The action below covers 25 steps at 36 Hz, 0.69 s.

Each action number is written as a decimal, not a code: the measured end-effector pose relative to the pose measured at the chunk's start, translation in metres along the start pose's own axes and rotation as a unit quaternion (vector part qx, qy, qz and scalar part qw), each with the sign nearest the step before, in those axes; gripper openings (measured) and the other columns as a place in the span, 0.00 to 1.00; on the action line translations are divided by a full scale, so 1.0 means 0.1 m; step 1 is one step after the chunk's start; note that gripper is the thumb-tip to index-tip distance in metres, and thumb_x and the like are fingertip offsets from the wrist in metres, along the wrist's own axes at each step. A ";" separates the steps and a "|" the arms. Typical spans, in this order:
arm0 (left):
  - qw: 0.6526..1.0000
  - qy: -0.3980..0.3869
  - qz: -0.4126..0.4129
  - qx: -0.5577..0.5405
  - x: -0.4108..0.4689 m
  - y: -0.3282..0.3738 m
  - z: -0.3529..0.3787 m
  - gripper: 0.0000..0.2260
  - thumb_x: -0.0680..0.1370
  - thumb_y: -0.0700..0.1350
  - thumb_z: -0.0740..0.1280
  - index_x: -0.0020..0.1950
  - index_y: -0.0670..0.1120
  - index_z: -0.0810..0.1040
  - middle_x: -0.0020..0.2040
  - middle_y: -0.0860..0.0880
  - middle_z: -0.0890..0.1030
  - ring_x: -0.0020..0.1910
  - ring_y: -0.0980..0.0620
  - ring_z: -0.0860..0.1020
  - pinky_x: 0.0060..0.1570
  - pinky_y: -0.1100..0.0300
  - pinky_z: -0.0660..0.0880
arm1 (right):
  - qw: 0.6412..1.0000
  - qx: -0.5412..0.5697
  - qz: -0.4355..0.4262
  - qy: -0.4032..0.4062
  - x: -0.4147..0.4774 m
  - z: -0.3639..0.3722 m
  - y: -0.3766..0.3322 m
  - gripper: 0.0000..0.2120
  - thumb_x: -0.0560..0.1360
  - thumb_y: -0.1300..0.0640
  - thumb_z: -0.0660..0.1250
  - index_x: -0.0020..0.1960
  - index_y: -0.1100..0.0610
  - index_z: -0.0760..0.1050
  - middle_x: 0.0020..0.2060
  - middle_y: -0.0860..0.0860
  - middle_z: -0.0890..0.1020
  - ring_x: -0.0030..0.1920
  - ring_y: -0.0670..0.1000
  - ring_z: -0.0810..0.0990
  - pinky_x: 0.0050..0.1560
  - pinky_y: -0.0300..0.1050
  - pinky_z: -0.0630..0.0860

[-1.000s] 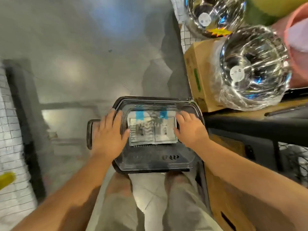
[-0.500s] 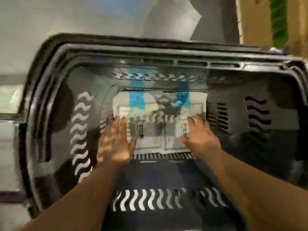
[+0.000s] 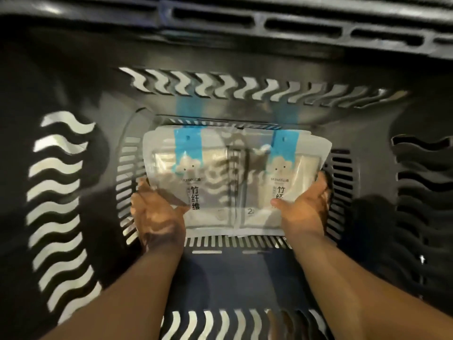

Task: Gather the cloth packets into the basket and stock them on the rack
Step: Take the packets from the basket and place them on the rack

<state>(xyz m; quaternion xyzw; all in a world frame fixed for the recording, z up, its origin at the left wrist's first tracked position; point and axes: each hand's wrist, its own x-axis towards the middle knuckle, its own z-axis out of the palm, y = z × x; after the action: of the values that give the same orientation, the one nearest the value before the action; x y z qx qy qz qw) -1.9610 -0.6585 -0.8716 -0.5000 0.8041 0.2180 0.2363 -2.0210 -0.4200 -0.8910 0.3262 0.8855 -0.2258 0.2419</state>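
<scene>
Two white cloth packets with blue header strips and black characters lie side by side on the floor of the black plastic basket [image 3: 73, 77]. My left hand [image 3: 157, 214] grips the outer lower edge of the left cloth packet [image 3: 196, 173], thumb on top and fingers tucked beneath. On the other side, my right hand [image 3: 304, 209] holds the right cloth packet [image 3: 284, 168] the same way at its outer edge. Whether more packets are stacked beneath them is hidden.
The basket's dark walls with wavy cut-outs fill the whole view and close in on all sides. Its slotted floor [image 3: 235, 241] shows around the packets. Nothing outside the basket is visible.
The view has dropped deep into the basket. My hands have gone from lying flat on top of the packets to gripping their outer edges, palms turned up.
</scene>
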 end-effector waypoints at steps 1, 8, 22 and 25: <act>0.999 0.007 -0.030 -0.044 0.00 0.02 -0.02 0.39 0.70 0.44 0.78 0.75 0.44 0.61 0.66 0.41 0.73 0.66 0.37 0.72 0.65 0.43 0.71 | 1.000 0.019 0.016 0.010 0.00 -0.02 0.00 0.54 0.62 0.61 0.83 0.78 0.50 0.53 0.70 0.56 0.70 0.69 0.59 0.72 0.68 0.61 0.73; 0.997 -0.046 -0.009 -0.064 -0.27 0.02 -0.40 0.14 0.82 0.46 0.65 0.65 0.40 0.74 0.63 0.39 0.76 0.62 0.38 0.74 0.59 0.52 0.69 | 0.998 -0.044 -0.031 -0.016 -0.23 -0.48 -0.11 0.17 0.80 0.55 0.68 0.65 0.59 0.70 0.60 0.62 0.76 0.58 0.64 0.77 0.56 0.54 0.75; 0.984 -0.148 0.093 0.027 -1.59 0.42 -2.44 0.11 0.85 0.46 0.57 0.59 0.41 0.74 0.55 0.38 0.81 0.56 0.38 0.79 0.47 0.52 0.71 | 0.983 0.025 -0.146 -0.106 -2.04 -2.50 -0.74 0.07 0.83 0.49 0.61 0.47 0.48 0.65 0.37 0.52 0.80 0.39 0.54 0.80 0.39 0.53 0.76; 0.976 -0.151 0.155 -0.021 -1.99 0.56 -3.11 0.12 0.85 0.46 0.58 0.60 0.41 0.77 0.54 0.38 0.81 0.55 0.38 0.79 0.53 0.50 0.74 | 0.984 0.039 -0.149 -0.090 -2.52 -3.11 -1.00 0.07 0.83 0.50 0.61 0.48 0.50 0.66 0.37 0.51 0.79 0.38 0.52 0.78 0.39 0.51 0.73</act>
<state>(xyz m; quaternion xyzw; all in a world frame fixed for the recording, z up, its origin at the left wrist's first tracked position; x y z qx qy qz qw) -1.9848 -0.6789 -0.5001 -0.3357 0.8221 0.3414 0.3081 -2.0080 -0.4332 -0.4793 0.1785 0.8894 -0.3220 0.2711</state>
